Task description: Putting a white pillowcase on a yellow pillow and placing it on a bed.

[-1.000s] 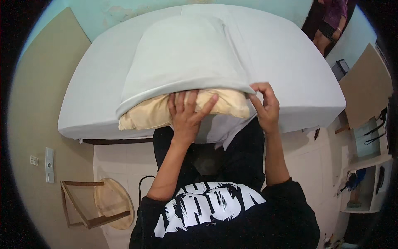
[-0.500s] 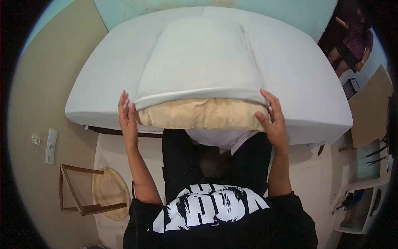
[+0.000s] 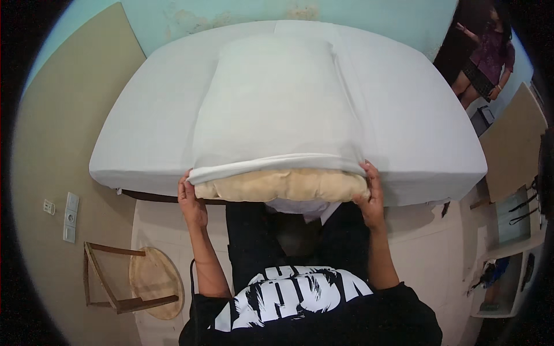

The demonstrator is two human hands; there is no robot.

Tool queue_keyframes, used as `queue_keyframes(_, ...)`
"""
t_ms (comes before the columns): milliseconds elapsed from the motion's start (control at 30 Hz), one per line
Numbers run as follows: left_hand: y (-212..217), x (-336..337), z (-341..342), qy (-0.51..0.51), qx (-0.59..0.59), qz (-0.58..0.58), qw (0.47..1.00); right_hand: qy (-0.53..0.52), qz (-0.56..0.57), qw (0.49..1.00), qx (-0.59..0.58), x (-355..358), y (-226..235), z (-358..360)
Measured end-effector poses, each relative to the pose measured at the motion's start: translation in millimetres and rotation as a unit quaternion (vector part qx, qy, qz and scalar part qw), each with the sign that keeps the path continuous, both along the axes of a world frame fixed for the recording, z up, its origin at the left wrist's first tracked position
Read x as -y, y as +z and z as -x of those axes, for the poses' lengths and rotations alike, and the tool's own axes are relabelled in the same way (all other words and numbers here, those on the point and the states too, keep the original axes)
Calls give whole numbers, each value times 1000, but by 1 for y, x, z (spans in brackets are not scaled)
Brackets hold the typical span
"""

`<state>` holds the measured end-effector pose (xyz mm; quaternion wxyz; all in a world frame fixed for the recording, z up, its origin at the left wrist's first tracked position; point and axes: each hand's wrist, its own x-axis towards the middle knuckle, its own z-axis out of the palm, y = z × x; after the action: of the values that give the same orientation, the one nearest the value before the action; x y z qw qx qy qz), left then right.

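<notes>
A beige pillow [image 3: 283, 185] lies partly inside a white pillowcase [image 3: 274, 109] on the bed. Its bare end pokes out of the case's opening, toward me and past the mattress edge. At the left corner of that opening my left hand [image 3: 192, 203] is closed, its fingers on the hem and the pillow's side. My right hand [image 3: 372, 196] grips the opposite corner, with the fingers along the outside of the case and the thumb by the beige pillow end. More white cloth [image 3: 303, 209] hangs below the pillow, between my knees.
The bed [image 3: 421, 127] has a white sheet and stands against a pale green wall. A wooden stool [image 3: 156, 282] lies tipped over at the left. To the right is a shelf unit [image 3: 508, 288] holding various things. Another person [image 3: 490, 57] stands at the far right.
Both my hands have come down and inward, closing on the opening's corners. The hem has come nearer to me, and less of the beige pillow shows.
</notes>
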<state>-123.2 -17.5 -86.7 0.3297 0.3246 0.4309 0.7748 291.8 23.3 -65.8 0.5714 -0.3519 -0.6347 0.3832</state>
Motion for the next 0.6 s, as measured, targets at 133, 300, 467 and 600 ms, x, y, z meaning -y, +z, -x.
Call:
queue_keyframes(133, 16, 5, -6, -139, 126, -106, 977, 10, -67, 984, 166, 1, 27, 2)
queue_keyframes(300, 36, -2, -11, -144, 142, -94, 975, -51, -151, 959, 235, -38, 53, 16)
queue_keyframes(467, 89, -51, -3, -246, 250, -315, 882, 1, -205, 976, 80, -123, 144, 29)
queue_keyframes(600, 151, -110, -15, -113, 55, -315, 941, 69, -266, 961, 8, -193, 235, 45)
